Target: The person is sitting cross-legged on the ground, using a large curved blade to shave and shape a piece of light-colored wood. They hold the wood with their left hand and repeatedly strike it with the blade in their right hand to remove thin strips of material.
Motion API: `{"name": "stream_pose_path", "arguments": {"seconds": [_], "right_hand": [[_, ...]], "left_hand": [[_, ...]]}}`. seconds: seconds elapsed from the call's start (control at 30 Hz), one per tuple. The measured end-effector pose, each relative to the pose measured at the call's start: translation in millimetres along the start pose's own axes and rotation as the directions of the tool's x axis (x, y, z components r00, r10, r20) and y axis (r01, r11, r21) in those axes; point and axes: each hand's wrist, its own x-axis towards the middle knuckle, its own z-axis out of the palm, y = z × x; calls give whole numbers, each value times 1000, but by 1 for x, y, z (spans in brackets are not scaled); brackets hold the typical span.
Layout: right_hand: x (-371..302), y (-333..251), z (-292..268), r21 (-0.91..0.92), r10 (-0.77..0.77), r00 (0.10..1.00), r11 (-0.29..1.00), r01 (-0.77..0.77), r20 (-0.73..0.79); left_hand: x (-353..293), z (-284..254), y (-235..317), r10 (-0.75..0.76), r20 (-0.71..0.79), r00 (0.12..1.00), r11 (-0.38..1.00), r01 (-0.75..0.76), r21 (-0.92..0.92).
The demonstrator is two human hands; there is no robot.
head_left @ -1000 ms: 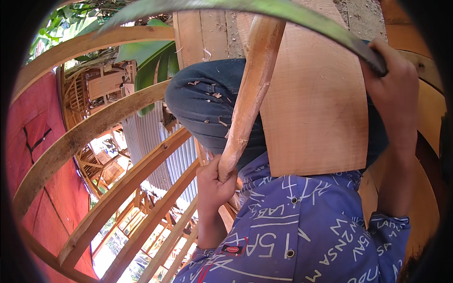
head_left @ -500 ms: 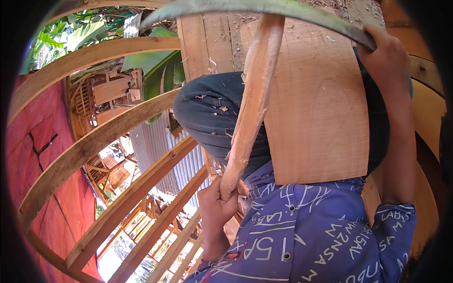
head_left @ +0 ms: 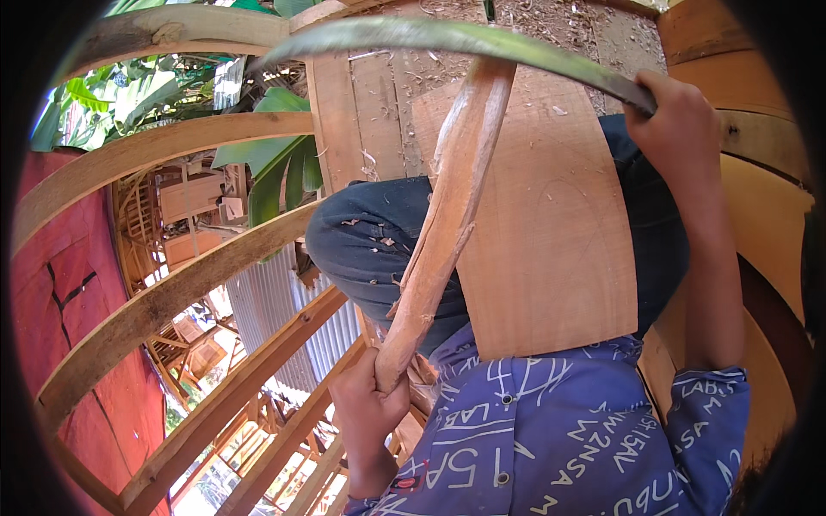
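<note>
My left hand (head_left: 368, 401) is closed around the near end of a rough, peeled wooden stick (head_left: 456, 202), with splintered strips along its side. The stick slants up and away across my lap. At the right, my right hand (head_left: 675, 120) grips the dark end of a long machete (head_left: 430, 36) with a greenish-grey blade. Its blade lies across the far end of the stick, covering the tip; whether it touches or cuts there, I cannot tell. A flat wooden board (head_left: 546, 232) rests on my lap beneath the stick.
Wood shavings (head_left: 551, 24) litter the planks (head_left: 344, 129) beyond my knees. Curved-looking wooden rails (head_left: 172, 275) run along the left, with a red sheet (head_left: 90, 327), corrugated metal (head_left: 275, 310) and banana leaves (head_left: 275, 155) past them. Wooden panels (head_left: 770, 232) stand at the right.
The whole view has shifted, so hands, stick and board sit lower and farther left. Both grips are the same, and the blade still crosses the stick's far end.
</note>
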Motion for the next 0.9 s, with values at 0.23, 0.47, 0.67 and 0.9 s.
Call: {"name": "stream_pose_path", "arguments": {"seconds": [0.23, 0.47, 0.67, 0.9], "right_hand": [[-21, -28, -26, 229, -202, 979, 953, 200, -13], [-5, -14, -19, 149, -158, 986, 975, 164, -55], [-19, -36, -35, 176, -325, 945, 929, 327, -41], [8, 15, -17, 44, 92, 996, 995, -92, -9]], "left_hand": [[14, 3, 12, 26, 2, 1000, 990, -25, -140], [8, 5, 13, 69, 60, 996, 966, -52, -253], [6, 12, 8, 75, 52, 996, 977, -63, -204], [1, 13, 5, 46, -29, 999, 970, -52, -239]]}}
